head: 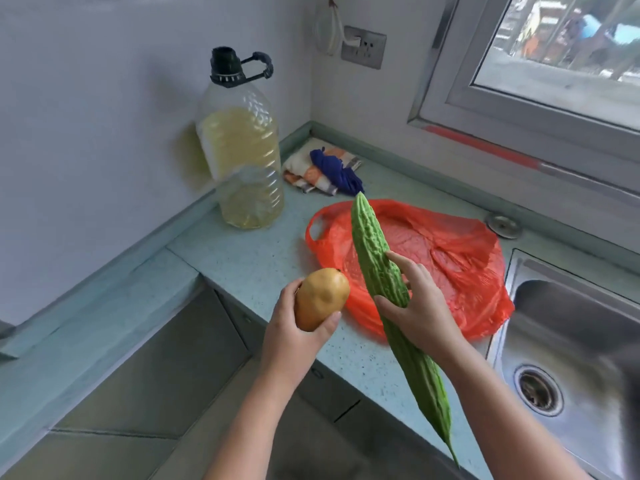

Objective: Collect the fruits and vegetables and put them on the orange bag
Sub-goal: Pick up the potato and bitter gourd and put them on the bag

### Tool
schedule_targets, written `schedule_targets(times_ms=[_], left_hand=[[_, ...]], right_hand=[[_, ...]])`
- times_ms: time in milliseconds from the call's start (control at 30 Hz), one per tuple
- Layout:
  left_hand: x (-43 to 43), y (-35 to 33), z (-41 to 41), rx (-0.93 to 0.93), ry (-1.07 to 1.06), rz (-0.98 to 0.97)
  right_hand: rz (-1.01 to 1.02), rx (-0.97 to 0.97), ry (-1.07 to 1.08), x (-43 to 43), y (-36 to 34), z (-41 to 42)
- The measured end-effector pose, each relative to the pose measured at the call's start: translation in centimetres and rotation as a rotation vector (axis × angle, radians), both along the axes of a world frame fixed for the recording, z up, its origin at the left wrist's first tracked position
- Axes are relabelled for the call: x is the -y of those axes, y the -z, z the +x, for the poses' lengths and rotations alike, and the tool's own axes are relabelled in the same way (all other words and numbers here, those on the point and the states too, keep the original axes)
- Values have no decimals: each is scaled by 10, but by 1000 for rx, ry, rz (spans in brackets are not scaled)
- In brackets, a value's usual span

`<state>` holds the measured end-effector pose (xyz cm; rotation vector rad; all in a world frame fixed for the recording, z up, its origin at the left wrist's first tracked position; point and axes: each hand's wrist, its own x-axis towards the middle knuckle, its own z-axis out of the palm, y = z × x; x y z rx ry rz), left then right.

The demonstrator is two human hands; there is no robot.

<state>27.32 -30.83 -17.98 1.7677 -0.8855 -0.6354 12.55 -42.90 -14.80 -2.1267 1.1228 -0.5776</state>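
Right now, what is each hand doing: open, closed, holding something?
Left hand: closed around a yellow-brown mango.
Right hand: closed around a bitter gourd, index finger extended along it, above the orange bag.

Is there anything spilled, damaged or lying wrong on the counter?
Nothing stands out. The orange bag lies flat and bare; the left hand holds a yellow fruit, the right hand a bitter gourd.

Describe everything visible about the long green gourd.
The bitter gourd is long, green and warty-ridged, thick in the middle and tapering to a thin pointed tail nearest the camera. The right hand grips it mid-length, index finger stretched along it. It is held in the air, slanted, its blunt far end over the orange bag, touching nothing else.
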Motion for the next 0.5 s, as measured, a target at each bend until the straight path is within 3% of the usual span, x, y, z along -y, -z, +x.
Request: schedule_targets(times_ms=[500], left_hand=[[93,5,30,113,247,56]], right_hand=[[-96,-332,93,110,33,-8]])
